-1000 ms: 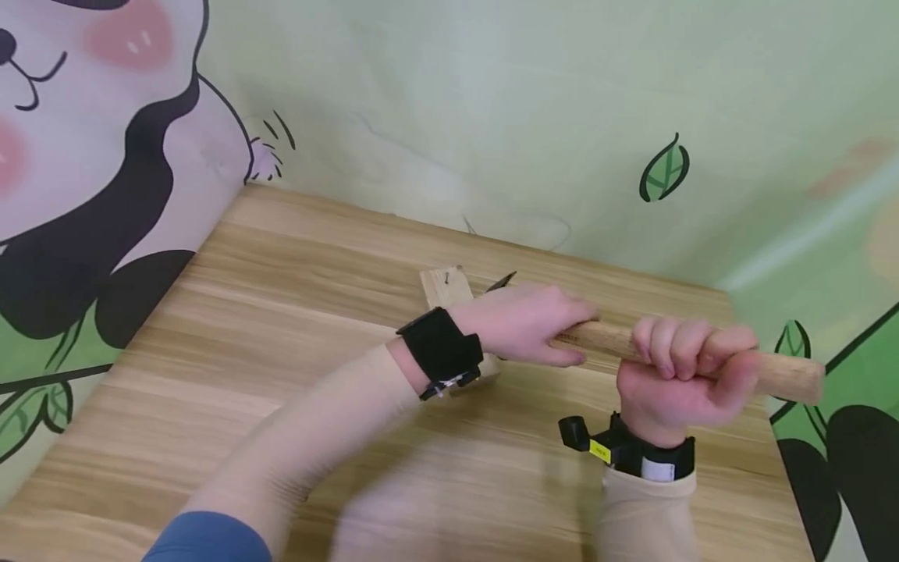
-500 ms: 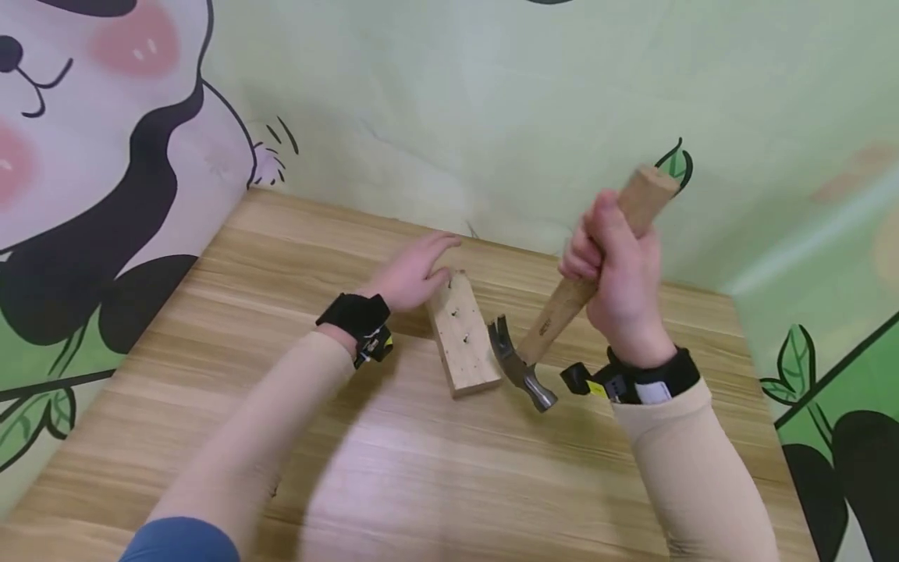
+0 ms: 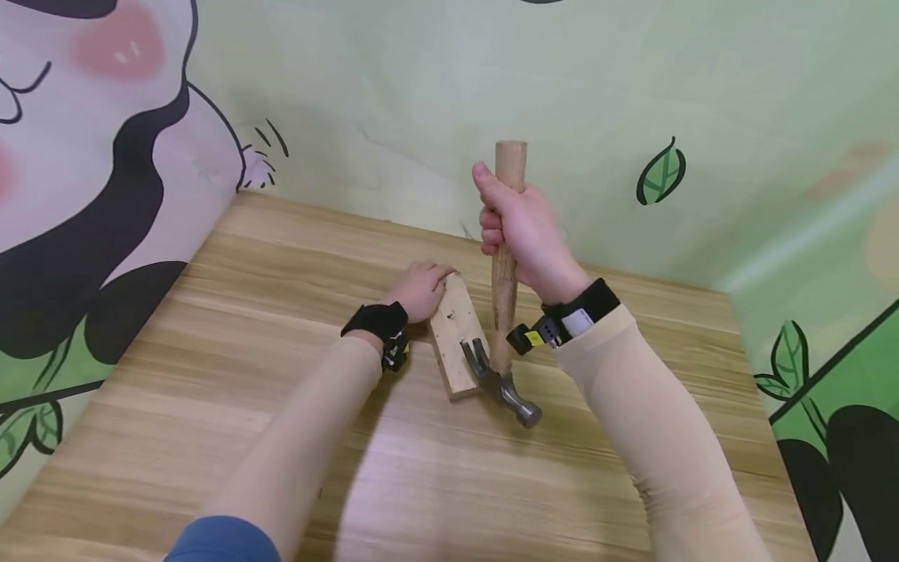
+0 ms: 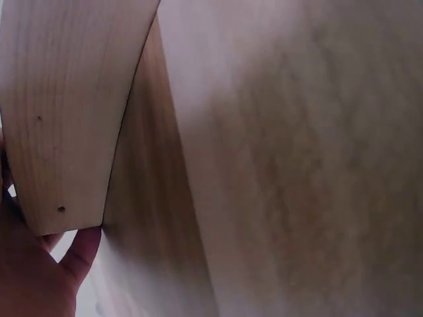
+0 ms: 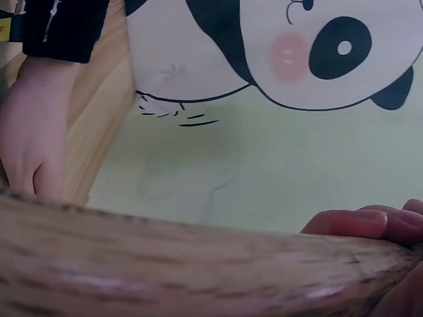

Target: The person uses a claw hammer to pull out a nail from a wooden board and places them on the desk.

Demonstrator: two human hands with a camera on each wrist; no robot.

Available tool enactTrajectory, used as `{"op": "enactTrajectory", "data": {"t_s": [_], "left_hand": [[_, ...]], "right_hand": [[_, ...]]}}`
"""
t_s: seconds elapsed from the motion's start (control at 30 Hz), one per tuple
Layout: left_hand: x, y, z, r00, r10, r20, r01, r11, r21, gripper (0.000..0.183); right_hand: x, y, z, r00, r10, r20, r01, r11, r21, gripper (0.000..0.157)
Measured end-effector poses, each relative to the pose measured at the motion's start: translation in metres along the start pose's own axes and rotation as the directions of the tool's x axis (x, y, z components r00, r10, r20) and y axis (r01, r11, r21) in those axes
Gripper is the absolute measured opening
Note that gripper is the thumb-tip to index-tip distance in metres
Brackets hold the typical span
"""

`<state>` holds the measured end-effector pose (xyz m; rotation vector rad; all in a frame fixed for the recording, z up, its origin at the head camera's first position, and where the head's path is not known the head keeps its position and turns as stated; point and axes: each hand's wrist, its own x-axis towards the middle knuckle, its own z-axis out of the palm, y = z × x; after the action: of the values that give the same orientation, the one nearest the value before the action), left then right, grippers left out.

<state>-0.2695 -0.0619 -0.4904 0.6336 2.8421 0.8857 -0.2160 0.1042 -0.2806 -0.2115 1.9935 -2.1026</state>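
A pale wooden block (image 3: 458, 316) lies on the table at the middle of the head view. My left hand (image 3: 416, 290) grips its far end; the left wrist view shows fingers (image 4: 82, 254) bent round that end. My right hand (image 3: 530, 234) is wrapped round the handle of a claw hammer (image 3: 503, 293), held upright with its head low. The claw points left over the block's right edge, close to a nail (image 3: 463, 343); whether it hooks the nail cannot be told. Another small nail (image 3: 450, 316) stands farther up the block. In the right wrist view the handle (image 5: 165, 264) fills the lower part.
The wood-grained table (image 3: 281, 375) stretches around the block. Behind it rises a pale green wall (image 3: 386, 101) with a printed leaf, and a panda picture (image 3: 140, 156) covers the left side.
The hammer left the left hand's reach, swung upright in the right hand, and its claw moved left onto the block. The left hand moved from the hammer to the block's far end.
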Motion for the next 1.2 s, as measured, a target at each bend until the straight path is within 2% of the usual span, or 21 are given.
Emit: {"op": "enactTrajectory", "data": {"t_s": [0.2, 0.4, 0.67, 0.9, 1.07, 1.2], "left_hand": [[-0.006, -0.005, 0.004, 1.000, 0.010, -0.026, -0.010, 1.000, -0.010, 0.044], [-0.004, -0.004, 0.006, 1.000, -0.010, -0.008, 0.011, 1.000, 0.019, 0.045], [-0.004, 0.009, 0.001, 1.000, -0.002, 0.013, 0.001, 0.998, 0.060, 0.043], [-0.003, 0.010, 0.005, 0.999, -0.025, 0.032, 0.024, 0.999, 0.032, 0.044], [0.000, -0.003, 0.011, 0.999, -0.026, 0.018, 0.026, 0.999, 0.021, 0.044], [0.002, -0.011, 0.014, 1.000, -0.029, -0.004, 0.030, 0.999, 0.029, 0.043]], "right_hand": [[0.013, 0.007, 0.013, 0.998, 0.060, 0.001, -0.060, 0.997, -0.037, 0.048], [0.027, 0.015, 0.020, 0.996, 0.092, -0.020, -0.093, 0.992, -0.091, 0.047], [0.041, 0.020, 0.031, 0.998, 0.052, -0.046, -0.060, 0.982, -0.179, 0.048], [0.039, 0.021, 0.032, 0.995, -0.048, -0.089, 0.031, 0.982, -0.184, 0.049], [0.031, 0.025, 0.030, 0.987, -0.136, -0.090, 0.123, 0.982, -0.144, 0.044], [0.023, 0.031, 0.030, 0.969, -0.235, -0.076, 0.225, 0.967, -0.118, 0.034]]}}
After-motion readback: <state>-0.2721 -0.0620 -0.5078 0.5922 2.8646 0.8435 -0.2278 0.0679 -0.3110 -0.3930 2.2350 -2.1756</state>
